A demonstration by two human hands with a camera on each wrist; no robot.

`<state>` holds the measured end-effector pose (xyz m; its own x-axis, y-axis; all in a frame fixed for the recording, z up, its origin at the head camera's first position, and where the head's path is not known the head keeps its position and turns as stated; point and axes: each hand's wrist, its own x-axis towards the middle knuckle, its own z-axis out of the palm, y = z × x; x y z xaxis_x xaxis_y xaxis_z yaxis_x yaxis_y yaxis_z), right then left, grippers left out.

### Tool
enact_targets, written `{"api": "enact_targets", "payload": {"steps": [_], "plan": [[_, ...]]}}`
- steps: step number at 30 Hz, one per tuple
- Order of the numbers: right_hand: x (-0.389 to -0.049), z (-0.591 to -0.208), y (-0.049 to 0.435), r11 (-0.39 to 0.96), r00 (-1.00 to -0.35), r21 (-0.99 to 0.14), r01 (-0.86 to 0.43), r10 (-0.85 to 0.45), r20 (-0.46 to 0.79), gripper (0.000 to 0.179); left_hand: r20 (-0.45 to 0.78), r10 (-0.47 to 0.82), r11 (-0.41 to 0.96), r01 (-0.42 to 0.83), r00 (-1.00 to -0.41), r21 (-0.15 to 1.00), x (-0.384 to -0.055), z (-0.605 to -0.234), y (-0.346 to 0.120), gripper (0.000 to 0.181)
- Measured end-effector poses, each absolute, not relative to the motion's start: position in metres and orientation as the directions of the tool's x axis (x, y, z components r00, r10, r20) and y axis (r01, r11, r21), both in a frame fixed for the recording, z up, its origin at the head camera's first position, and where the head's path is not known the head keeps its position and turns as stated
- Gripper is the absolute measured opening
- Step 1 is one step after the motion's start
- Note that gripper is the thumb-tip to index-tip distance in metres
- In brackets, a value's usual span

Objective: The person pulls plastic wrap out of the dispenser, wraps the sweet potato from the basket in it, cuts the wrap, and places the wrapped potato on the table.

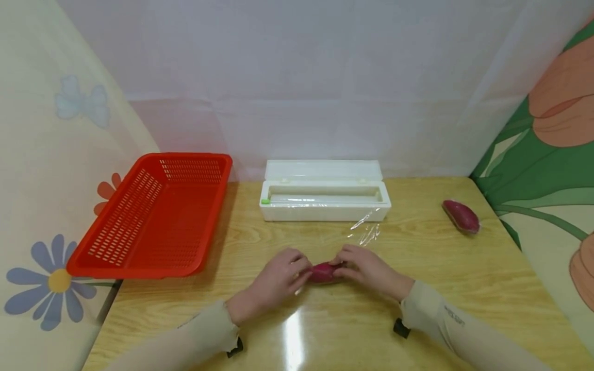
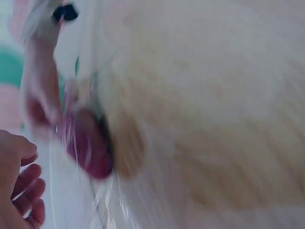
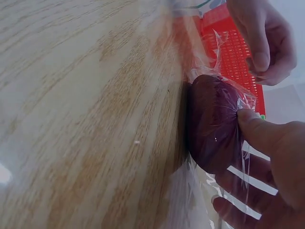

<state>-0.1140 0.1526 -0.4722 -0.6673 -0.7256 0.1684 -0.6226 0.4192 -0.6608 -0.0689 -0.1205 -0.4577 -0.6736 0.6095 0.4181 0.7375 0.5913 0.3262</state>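
A purple-skinned piece, apparently of sweet potato (image 1: 323, 273), lies on the table with clear plastic wrap (image 3: 217, 45) over it. My right hand (image 1: 366, 268) grips its right end; in the right wrist view the thumb presses the film against the skin, the other fingers bent behind the film. Close to the left end is my left hand (image 1: 284, 273), fingers curled and thumb near the index finger. Whether film is pinched there cannot be made out. In the left wrist view, blurred by film, that hand appears apart from the purple piece (image 2: 88, 143).
Behind the hands stands a white wrap dispenser box (image 1: 325, 212), lid raised, a film roll (image 1: 325, 198) inside and a green slider (image 1: 265, 201) at its left. A red basket (image 1: 204, 257) is at the left. Another purple piece (image 1: 461, 216) lies at the right.
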Motion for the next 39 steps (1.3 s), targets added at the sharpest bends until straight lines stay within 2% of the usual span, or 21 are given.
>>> {"api": "enact_targets", "payload": {"steps": [3,5,10,17,23,28,32,35,39], "plan": [[-0.117,-0.473,0.152,0.43,-0.694,-0.697,-0.574,-0.707,0.136,0.016,0.444,0.665,0.536,0.798,-0.601,0.276,-0.065,-0.462,-0.106,0.017],[-0.119,-0.474,0.152,0.427,-0.704,-0.718,-0.549,-0.699,0.122,0.017,0.431,0.681,0.528,0.805,-0.592,0.27,-0.065,-0.466,-0.101,0.023],[-0.122,-0.476,0.151,0.426,-0.713,-0.737,-0.525,-0.693,0.107,0.016,0.376,0.66,0.566,0.76,-0.65,0.319,-0.066,-0.47,-0.098,0.03],[-0.123,-0.477,0.147,0.454,-0.775,-0.792,-0.408,-0.631,0.037,0.012,0.314,0.624,0.633,0.699,-0.715,0.334,-0.069,-0.473,-0.1,0.04],[-0.127,-0.477,0.146,0.495,-0.81,-0.787,-0.368,-0.586,0.01,0.015,0.216,0.599,0.675,0.631,-0.772,0.383,-0.075,-0.472,-0.099,0.052],[-0.132,-0.475,0.15,0.535,-0.824,-0.744,-0.399,-0.565,0.035,0.012,0.133,0.583,0.689,0.574,-0.801,0.442,-0.083,-0.477,-0.1,0.063],[-0.135,-0.47,0.154,0.581,-0.837,-0.663,-0.473,-0.53,0.133,0.016,0.104,0.561,0.697,0.536,-0.822,0.476,-0.091,-0.482,-0.102,0.066],[-0.133,-0.465,0.156,0.601,-0.783,-0.516,-0.61,-0.56,0.273,0.023,0.104,0.561,0.69,0.533,-0.821,0.49,-0.095,-0.483,-0.103,0.063],[-0.129,-0.463,0.154,0.553,-0.597,-0.233,-0.8,-0.698,0.396,0.027,0.062,0.564,0.678,0.505,-0.824,0.534,-0.1,-0.482,-0.105,0.061]]}}
